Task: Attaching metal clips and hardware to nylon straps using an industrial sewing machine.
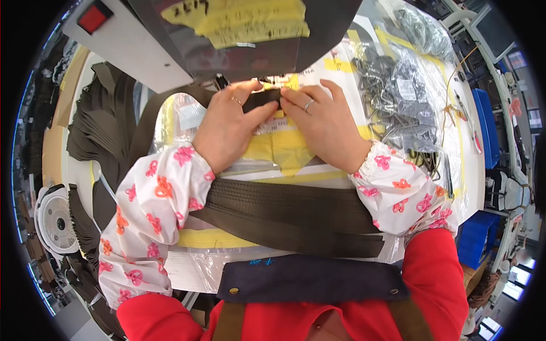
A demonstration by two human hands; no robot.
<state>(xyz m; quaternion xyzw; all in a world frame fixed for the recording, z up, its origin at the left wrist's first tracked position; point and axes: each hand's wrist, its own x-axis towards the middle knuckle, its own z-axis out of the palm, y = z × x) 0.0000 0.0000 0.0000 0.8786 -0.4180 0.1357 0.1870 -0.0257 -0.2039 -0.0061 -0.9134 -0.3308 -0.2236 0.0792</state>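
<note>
Under machine head [244,59], dark webbing strip [263,102] across work surface. Left hand [227,122] part-curled, strip pinched between thumb and fingers; right hand [329,122] loosely bent, fingertips gripping strip's end. Right of hands, clear plastic bag [420,74] with metal fittings [378,85] inside. Far right, upper blue bin [485,128], lower blue bin [476,238]; contents of both unclear. Nearer body, webbing lengths [284,210] lying side by side.
</note>
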